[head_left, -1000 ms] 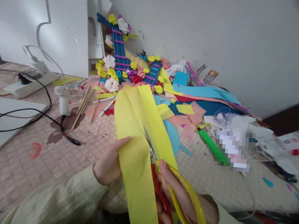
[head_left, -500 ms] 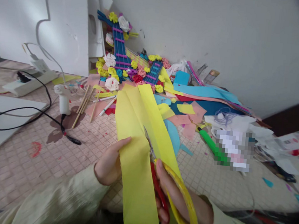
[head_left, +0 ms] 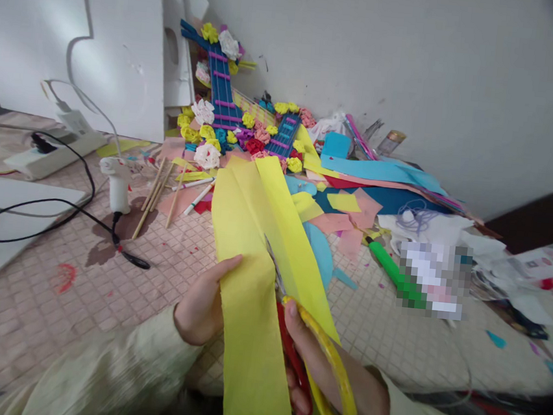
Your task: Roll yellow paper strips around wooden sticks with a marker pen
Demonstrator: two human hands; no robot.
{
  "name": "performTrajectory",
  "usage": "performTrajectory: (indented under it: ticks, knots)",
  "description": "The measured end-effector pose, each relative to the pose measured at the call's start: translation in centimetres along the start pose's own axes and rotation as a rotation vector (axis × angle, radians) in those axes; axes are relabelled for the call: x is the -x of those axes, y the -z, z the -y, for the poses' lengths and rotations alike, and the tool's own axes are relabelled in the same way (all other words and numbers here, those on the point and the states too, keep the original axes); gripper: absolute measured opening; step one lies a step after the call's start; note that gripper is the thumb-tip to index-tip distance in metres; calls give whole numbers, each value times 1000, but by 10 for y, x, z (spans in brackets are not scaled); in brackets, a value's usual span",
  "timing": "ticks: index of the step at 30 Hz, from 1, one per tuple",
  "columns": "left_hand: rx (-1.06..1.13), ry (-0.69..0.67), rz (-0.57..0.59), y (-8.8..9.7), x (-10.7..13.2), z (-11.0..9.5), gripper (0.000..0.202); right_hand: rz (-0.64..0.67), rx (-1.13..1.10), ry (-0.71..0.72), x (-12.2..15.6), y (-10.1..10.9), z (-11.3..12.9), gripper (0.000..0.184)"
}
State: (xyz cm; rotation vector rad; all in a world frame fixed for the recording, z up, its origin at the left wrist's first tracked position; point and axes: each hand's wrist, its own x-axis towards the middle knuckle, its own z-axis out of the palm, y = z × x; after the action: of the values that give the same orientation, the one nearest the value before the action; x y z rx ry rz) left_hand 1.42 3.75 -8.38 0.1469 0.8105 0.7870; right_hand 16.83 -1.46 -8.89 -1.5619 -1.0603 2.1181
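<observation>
At 6 o'clock the left hand (head_left: pixel 201 308) pinches the edge of a long yellow paper strip (head_left: pixel 249 283) in its fingers. The right hand (head_left: pixel 332 382) has its fingers closed through the handles of the scissors (head_left: pixel 292 349), blades in the paper. The pink small-tiled floor (head_left: pixel 153 274), perhaps a mat, spreads around. At 10 lie a glue gun (head_left: pixel 119 186), its black cord (head_left: pixel 36 210) and a power strip (head_left: pixel 51 153); at 2, a green marker (head_left: pixel 392 271). Farther, at 12, paper scraps (head_left: pixel 356 195) and a flower-decked blue guitar (head_left: pixel 223 98) meet the white wall (head_left: pixel 393 62). A white foam board (head_left: pixel 77 38) stands at 11.
</observation>
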Motion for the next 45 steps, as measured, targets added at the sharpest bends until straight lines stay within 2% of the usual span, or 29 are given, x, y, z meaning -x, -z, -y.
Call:
performTrajectory:
  ticks: [10,18,25,31,36,42,45]
  knots:
    - [18,-11,27,1,-1,0,33,46,-75,26,-1,0,1,72]
    - [45,-4,-50,4,-2,0,33,66,-111,39,-3,2,-2,71]
    - [115,-135,-50,0,-6,-10,39,18,-74,11,-3,4,0,71]
    - [8,-119,-78,6,-16,-14,28,18,-24,-60,-9,6,-2,72]
    - [5,-102,-112,4,-14,-11,27,2,-35,-103,-11,3,2,69]
    - [26,-100,-95,6,-16,-11,26,25,-79,-61,-10,4,5,67]
    - [37,-88,-86,8,-17,-11,25,28,-129,-85,-11,5,9,63]
